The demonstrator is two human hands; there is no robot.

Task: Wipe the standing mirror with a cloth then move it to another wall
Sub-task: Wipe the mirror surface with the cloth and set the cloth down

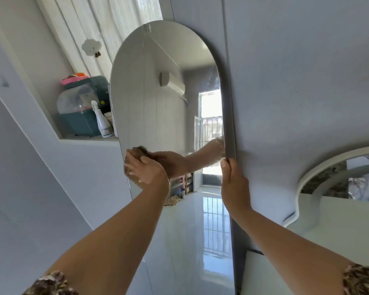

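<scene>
Head view shows the tall arched frameless standing mirror (168,107) leaning against the pale grey wall (296,81), filling the centre of the frame from 12 to 6 o'clock. My left hand (146,169) presses flat against the glass near the mirror's 9 o'clock edge, fingers spread over a small brown cloth (136,151); the cloth shows only at the fingertips, so I am pinning it against the glass with my palm, not pinching it. My right hand (232,186) is clamped on the mirror's right edge at 3 o'clock, thumb in front and fingers wrapped behind. I judge this grip serves to steady the mirror so that wiping pressure does not rock or slide it. A white spray bottle (102,121) stands on the recessed shelf (90,139) at 9 o'clock, apart from the mirror. Wiping is the step in hand; relocation is not yet begun.
</scene>
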